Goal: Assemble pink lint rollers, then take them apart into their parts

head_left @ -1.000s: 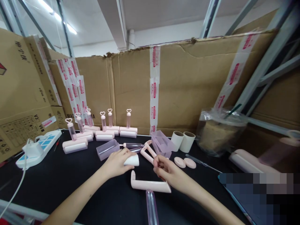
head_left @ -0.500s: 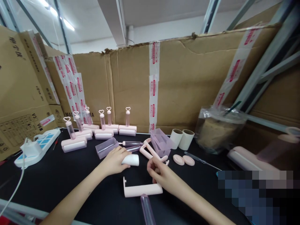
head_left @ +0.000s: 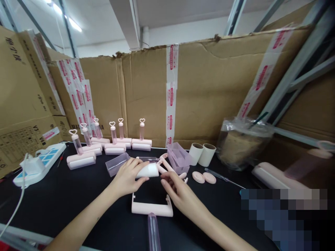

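Head view, clock positions taken from the frame, with twelve o'clock straight ahead: one pink frame (head_left: 152,209) lies on the black tabletop (head_left: 110,223), its bar along a nine-to-three line. Its two short arms point to twelve; its one clear handle (head_left: 154,233) points to six and runs out of view.

At twelve, the left hand (head_left: 131,174) closes thumb and fingers around the left end of one white roll (head_left: 148,170). The roll's long axis runs roughly nine to three, its bare end facing three; whether it touches the tabletop I cannot tell. The right hand (head_left: 175,187), just beside the frame's right arm, is half curled, thumb and forefinger slightly apart; I cannot tell whether it holds anything.

Six heart-topped rollers (head_left: 81,160) stand between ten and twelve. One purple box (head_left: 114,164) sits at eleven, partly behind the left hand; more purple boxes (head_left: 179,158), nested, stand near one, with overlapping pink parts (head_left: 164,164) beside them. Two card tubes (head_left: 206,156) stand upright past one; two pink discs (head_left: 198,177) and one screwdriver (head_left: 222,177) lie at two.
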The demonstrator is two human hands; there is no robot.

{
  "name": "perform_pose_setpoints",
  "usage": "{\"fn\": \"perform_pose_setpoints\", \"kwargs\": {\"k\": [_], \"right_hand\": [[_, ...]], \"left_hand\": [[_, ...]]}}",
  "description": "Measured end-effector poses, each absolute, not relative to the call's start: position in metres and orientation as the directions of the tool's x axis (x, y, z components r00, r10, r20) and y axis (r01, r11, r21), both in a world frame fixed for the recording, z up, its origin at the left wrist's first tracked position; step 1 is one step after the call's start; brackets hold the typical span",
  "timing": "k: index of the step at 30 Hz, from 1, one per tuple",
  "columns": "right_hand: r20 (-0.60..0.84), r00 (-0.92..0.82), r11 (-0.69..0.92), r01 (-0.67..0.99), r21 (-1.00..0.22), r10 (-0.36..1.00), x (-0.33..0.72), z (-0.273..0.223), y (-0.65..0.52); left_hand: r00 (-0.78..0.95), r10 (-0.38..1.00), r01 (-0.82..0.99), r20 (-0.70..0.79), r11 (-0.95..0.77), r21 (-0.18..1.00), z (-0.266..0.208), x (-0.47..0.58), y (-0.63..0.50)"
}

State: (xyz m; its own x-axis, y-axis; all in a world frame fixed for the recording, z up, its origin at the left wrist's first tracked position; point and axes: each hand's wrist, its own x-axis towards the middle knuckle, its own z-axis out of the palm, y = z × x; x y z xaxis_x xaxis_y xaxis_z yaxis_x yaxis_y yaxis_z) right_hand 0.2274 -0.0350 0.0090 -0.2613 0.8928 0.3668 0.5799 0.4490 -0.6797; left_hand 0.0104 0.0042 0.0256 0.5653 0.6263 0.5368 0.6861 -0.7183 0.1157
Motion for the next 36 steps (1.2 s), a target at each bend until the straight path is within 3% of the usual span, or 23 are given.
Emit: {"fn": "perform_pose_setpoints", "kwargs": {"k": [4,11,27,32,36], "right_hand": [[0.401,-0.179,0.437,0.462,-0.772,0.898,0.233,0.025,-0.036],[0.389,-0.224,0.443,0.309,-0.841,0.894,0.235,0.023,-0.033],[0.287,-0.188,0.326,0.232,-0.916,0.939,0.232,0.013,-0.027],[0.337,-0.167,0.373,0.278,-0.885,0.926,0.244,0.032,-0.027],[0.277,-0.185,0.330,0.638,-0.696,0.943,0.282,0.061,-0.030]], "left_hand": [[0.618,0.498,0.623,0.608,-0.782,0.007,0.023,0.014,0.000],[0.685,0.347,0.595,0.640,-0.774,-0.218,0.020,0.021,-0.009],[0.724,0.292,0.576,0.625,-0.755,-0.314,0.012,0.024,-0.009],[0.640,0.372,0.618,0.672,-0.770,-0.162,0.016,0.022,-0.007],[0.517,0.439,0.655,0.735,-0.756,-0.009,0.019,0.020,-0.004]]}}
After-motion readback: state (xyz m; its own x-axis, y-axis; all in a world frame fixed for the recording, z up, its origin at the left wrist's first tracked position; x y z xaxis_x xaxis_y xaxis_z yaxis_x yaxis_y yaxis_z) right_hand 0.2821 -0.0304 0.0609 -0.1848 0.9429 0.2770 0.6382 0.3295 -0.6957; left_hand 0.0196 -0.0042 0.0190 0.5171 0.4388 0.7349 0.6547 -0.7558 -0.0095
